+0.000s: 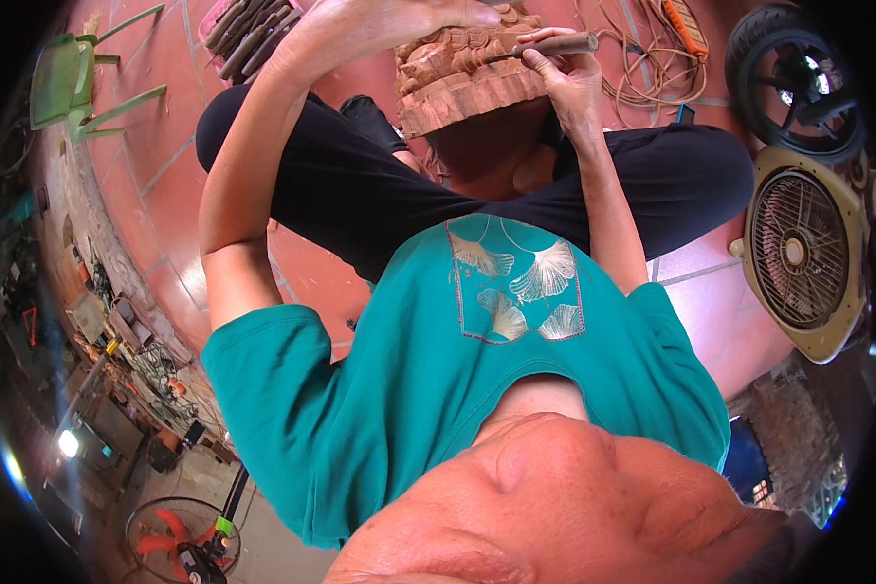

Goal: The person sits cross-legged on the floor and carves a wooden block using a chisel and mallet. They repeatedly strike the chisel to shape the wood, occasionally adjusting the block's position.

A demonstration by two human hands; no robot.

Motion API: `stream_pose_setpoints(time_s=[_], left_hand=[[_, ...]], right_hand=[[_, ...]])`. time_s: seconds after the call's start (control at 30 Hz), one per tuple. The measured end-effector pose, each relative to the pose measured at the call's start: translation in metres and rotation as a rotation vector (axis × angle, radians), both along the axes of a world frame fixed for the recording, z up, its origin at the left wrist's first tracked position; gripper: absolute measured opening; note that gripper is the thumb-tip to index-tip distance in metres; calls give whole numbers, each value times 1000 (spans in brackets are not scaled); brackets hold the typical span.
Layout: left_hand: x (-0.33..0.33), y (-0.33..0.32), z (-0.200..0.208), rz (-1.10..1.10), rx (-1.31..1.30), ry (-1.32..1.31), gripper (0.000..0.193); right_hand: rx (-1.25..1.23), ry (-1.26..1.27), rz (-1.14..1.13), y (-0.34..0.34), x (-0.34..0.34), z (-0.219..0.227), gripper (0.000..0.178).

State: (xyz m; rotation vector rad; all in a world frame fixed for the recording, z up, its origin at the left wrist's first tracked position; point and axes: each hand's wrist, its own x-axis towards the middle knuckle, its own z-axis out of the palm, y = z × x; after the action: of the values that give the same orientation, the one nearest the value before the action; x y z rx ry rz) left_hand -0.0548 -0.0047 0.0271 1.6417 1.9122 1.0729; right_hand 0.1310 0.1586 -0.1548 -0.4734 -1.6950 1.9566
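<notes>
A reddish-brown carved wood block (472, 102) with a rough, ridged lower edge is by my crossed legs, its relief facing up. My right hand (571, 83) is closed round a chisel (569, 45) with a round wooden handle. The chisel lies nearly level, its thin shaft pointing left against the carving. At the upper edge, my left hand (433, 14) reaches over the far side of the block, a digit stretched out along it. The picture's edge cuts off part of that hand.
Several chisels (253, 37) fill a pink basket (214, 21) at upper left, near a green chair (63, 83). On the right are a coiled cord (642, 83), an orange power strip (686, 27), a wheel (793, 83) and a box fan (798, 251). A standing fan (180, 545) is at lower left.
</notes>
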Motion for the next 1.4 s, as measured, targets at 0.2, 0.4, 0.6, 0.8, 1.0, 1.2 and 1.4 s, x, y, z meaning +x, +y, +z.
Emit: stream_pose_setpoints(time_s=[0.2, 0.4, 0.6, 0.8, 1.0, 1.2, 1.4], left_hand=[[0, 3, -9, -46, -4, -64, 69], [0, 4, -11, -73, 24, -66, 70], [10, 4, 6, -86, -23, -63, 73], [9, 9, -4, -101, -16, -92, 73], [11, 9, -14, -128, -103, 16, 68], [19, 13, 16, -70, -353, 12, 67], [15, 13, -9, -118, -120, 41, 66]], right_hand=[[-39, 4, 15, 0, 0, -3, 23], [-55, -16, 31, 1, 1, -1, 23], [-75, -12, 15, 1, 1, 2, 22], [18, -83, -14, 5, 2, -3, 19], [68, -141, -58, 3, 2, -14, 19], [68, -94, -58, 4, 2, -21, 17], [77, -119, -42, 2, 2, -16, 16]])
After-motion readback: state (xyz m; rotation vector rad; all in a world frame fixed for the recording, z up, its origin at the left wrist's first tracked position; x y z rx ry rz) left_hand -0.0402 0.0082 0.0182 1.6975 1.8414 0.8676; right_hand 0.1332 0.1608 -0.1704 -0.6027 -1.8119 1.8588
